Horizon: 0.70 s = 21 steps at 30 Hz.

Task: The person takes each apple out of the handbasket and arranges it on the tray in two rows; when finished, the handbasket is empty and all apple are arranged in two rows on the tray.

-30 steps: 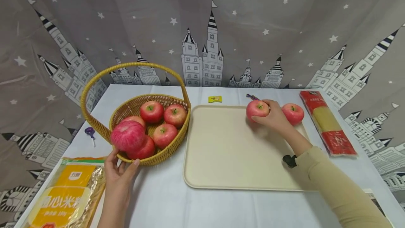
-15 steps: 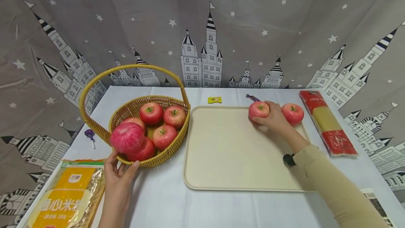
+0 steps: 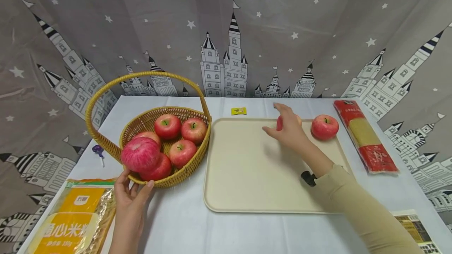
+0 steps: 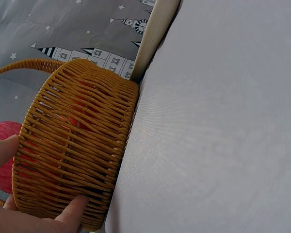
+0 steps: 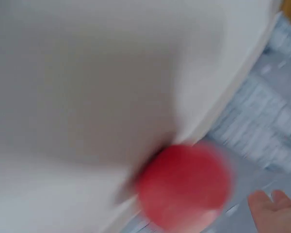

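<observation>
At the left, my left hand (image 3: 130,199) holds the near rim of a yellow wicker basket (image 3: 190,167). In the left wrist view, its thumb is at the rim and its fingers lie against the woven wall. Several red apples (image 3: 182,153) fill the basket, with a larger striped pink fruit (image 3: 140,154) on top. Above the far part of a beige tray (image 3: 243,167), my right hand (image 3: 294,134) is spread, thumb and fingers apart, holding nothing. Behind it an apple (image 3: 279,123) is mostly hidden; the right wrist view shows this apple (image 5: 184,187) blurred. Another apple (image 3: 325,127) sits at the tray's far right corner.
A red and yellow packet (image 3: 365,136) lies right of the tray. One yellow candy (image 3: 239,111) is behind the tray, and a purple lollipop (image 3: 98,151) lies left of the basket. A yellow noodle bag (image 3: 72,218) is at front left, a printed packet (image 3: 416,230) at front right.
My right hand has let go of the apple at the tray's far edge and moved slightly left, its fingers spreading. My left hand and the basket stay about where they were.
</observation>
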Each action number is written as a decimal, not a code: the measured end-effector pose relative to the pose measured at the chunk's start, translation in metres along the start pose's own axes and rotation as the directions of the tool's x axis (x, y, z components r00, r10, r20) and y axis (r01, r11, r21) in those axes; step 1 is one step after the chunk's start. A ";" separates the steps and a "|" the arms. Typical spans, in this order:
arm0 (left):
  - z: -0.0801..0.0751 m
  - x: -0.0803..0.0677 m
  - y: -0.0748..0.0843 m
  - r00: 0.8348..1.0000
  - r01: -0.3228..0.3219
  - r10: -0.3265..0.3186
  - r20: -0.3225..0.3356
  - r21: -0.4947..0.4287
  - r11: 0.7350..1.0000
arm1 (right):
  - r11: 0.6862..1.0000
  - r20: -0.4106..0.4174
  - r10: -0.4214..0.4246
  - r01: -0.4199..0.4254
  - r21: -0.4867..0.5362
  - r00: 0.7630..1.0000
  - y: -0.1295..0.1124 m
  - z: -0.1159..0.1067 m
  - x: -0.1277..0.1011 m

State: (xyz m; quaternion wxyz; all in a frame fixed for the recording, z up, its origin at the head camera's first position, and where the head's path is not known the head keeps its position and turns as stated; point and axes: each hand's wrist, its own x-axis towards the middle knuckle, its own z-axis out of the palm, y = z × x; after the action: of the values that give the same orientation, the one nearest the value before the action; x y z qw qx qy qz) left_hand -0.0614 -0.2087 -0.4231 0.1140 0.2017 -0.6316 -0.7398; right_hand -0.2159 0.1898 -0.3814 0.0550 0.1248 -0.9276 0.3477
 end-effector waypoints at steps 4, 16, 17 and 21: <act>0.000 0.000 0.000 1.000 -0.001 0.001 -0.005 0.015 1.000 | 0.990 0.078 -0.118 0.111 0.092 0.990 -0.037 0.022 -0.001; 0.000 0.001 0.000 0.999 -0.029 0.029 0.020 -0.019 0.999 | 0.920 0.286 -0.367 0.301 0.250 0.885 -0.148 0.098 0.005; 0.000 0.001 0.000 0.999 -0.027 0.027 0.020 -0.015 1.000 | 0.918 0.299 -0.374 0.306 0.252 0.878 -0.157 0.104 0.006; -0.001 0.001 0.001 1.000 -0.015 0.014 0.027 0.013 1.000 | 0.912 0.334 -0.403 0.345 0.222 0.852 -0.187 0.129 0.013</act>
State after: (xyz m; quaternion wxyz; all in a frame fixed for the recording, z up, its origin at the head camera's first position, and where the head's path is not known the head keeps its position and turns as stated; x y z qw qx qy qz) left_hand -0.0619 -0.2098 -0.4223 0.1095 0.1878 -0.6393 -0.7376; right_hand -0.1800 -0.0336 -0.3579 -0.0652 0.3707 -0.8492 0.3705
